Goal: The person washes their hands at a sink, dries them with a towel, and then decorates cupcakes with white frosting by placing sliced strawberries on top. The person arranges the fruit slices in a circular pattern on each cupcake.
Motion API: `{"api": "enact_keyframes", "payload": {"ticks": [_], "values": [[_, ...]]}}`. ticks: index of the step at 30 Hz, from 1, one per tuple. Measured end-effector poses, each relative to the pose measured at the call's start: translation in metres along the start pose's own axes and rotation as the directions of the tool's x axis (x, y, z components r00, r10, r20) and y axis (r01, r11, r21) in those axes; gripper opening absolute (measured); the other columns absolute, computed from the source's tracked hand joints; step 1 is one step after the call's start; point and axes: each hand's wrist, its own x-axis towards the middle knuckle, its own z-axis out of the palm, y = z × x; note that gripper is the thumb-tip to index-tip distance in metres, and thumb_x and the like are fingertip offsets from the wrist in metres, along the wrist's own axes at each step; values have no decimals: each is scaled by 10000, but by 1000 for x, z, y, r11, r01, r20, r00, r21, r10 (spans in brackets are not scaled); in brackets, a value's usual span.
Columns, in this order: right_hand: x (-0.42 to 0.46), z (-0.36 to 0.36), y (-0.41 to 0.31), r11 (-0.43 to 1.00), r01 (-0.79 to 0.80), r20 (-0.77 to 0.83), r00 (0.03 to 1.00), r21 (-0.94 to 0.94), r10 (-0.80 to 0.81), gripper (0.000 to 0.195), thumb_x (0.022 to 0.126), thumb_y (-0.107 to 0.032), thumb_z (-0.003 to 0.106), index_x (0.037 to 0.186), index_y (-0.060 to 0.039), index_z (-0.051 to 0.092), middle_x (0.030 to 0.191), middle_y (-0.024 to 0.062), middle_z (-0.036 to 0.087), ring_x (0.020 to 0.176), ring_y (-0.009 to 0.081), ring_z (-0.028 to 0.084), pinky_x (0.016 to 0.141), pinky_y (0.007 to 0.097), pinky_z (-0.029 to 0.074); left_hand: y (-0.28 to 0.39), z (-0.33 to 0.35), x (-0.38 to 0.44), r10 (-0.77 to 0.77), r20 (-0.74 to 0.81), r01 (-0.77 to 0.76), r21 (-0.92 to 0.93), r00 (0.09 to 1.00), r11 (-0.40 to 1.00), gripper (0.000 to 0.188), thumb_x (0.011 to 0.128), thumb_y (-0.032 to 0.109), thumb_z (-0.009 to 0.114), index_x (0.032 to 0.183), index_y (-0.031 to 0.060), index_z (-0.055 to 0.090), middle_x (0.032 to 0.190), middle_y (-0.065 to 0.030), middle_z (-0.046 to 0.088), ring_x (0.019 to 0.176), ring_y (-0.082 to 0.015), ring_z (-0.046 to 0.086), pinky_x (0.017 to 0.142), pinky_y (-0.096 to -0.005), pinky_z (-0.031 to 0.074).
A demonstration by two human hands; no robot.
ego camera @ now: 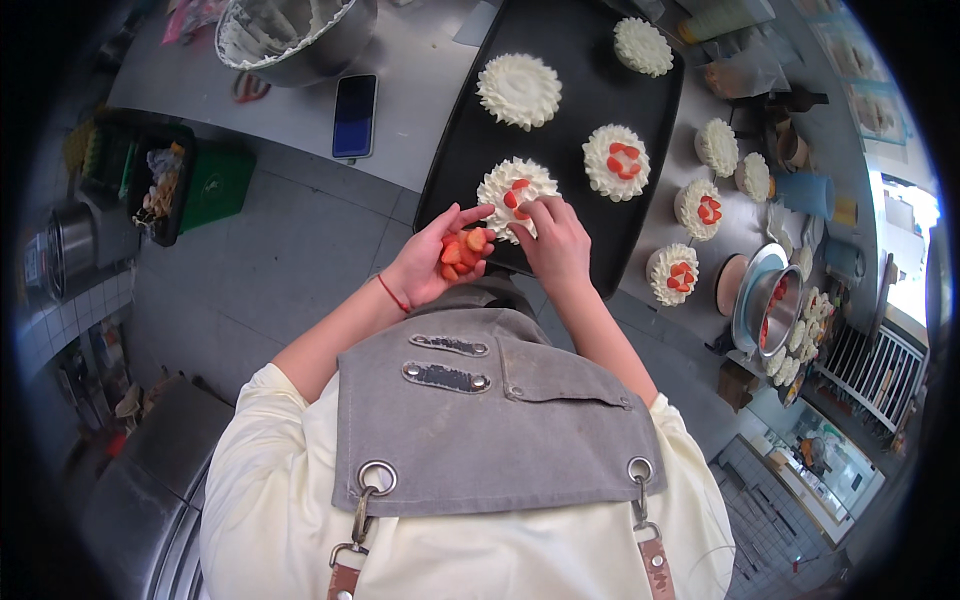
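Observation:
My left hand (pixel 427 259), palm up with a red cord on its wrist, cups several cut strawberry pieces (pixel 459 253). Its fingertips are beside a small round cake (pixel 495 180) with ruffled white cream, at the near end of a black baking tray (pixel 570 67). Over this same cake, my right hand (pixel 559 244) has its thumb and fingertips down at the top, close to the red pieces (pixel 513 196) lying there. Whatever may be between those fingertips is hidden. To the right sits another cream cake (pixel 615 161) with a ring of strawberry pieces.
Farther up the tray are two plain cream cakes (pixel 519 90). More cakes (pixel 673 275) line the metal table at right, near a steel bowl of strawberries (pixel 780 309). A cream-smeared mixing bowl (pixel 296 41) and a phone (pixel 354 116) are at left. A green bin (pixel 217 187) stands below.

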Motion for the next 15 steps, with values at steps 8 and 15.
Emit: {"api": "enact_keyframes", "payload": {"ticks": [8, 15], "values": [[-1, -18, -36, 928, -4, 195, 978, 374, -75, 351, 784, -104, 778, 1114, -75, 661, 1055, 93, 645, 1010, 306, 633, 864, 393, 531, -4, 10, 1, -28, 4, 27, 91, 1000, 996, 398, 1091, 403, 411, 1304, 127, 601, 1134, -26, 663, 955, -115, 633, 797, -298, 551], [-6, -24, -30, 853, -204, 290, 955, 479, 66, 337, 844, -69, 734, 1171, -45, 655, 1036, 86, 683, 846, 200, 676, 764, 319, 555, -3, 18, -3, -38, 15, 35, 167, 999, 985, 313, 1082, 313, 471, 1287, 128, 619, 1110, -13, 676, 942, -88, 630, 785, -271, 542]]}}
